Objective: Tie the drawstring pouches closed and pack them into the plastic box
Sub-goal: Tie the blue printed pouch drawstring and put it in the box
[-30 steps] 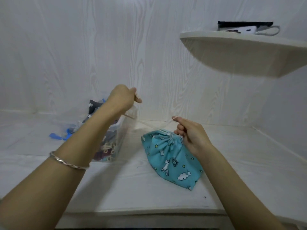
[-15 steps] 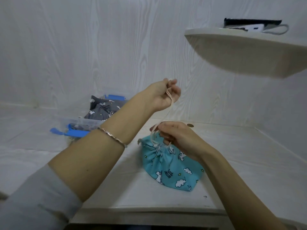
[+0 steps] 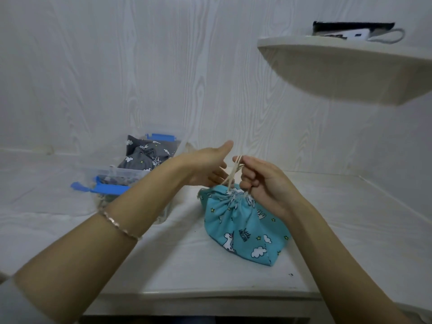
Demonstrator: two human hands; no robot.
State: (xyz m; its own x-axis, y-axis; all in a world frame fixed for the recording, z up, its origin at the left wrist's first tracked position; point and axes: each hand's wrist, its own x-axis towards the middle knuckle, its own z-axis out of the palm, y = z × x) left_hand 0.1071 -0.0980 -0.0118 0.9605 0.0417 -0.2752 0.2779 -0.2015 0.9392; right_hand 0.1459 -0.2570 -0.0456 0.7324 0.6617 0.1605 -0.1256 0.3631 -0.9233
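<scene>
Since half a second ago, your left hand [image 3: 205, 168] has dropped, fingers spread open. Your right hand [image 3: 261, 181] pinches the drawstring [image 3: 231, 176] above the blue pouch [image 3: 243, 225], on the table [image 3: 187, 265] at 3 o'clock from the plastic box [image 3: 121, 174].

1. A white table [image 3: 163, 272] stands against a white wood-grain wall.
2. A turquoise pouch [image 3: 243, 223] with unicorns, clouds and stars lies on the table, its mouth gathered.
3. The right hand [image 3: 264, 181], fingers curled, pinches the pale drawstring [image 3: 232, 174] just above the gathered mouth.
4. The left hand [image 3: 205, 167] is beside the cord, thumb raised and fingers spread loosely.
5. A thin bracelet [image 3: 119, 225] circles the left wrist.
6. Behind the left arm sits a clear plastic box [image 3: 126, 171] with blue clips, holding a grey pouch [image 3: 145, 157].
7. A rounded shelf [image 3: 346, 66] juts out at upper right.
</scene>
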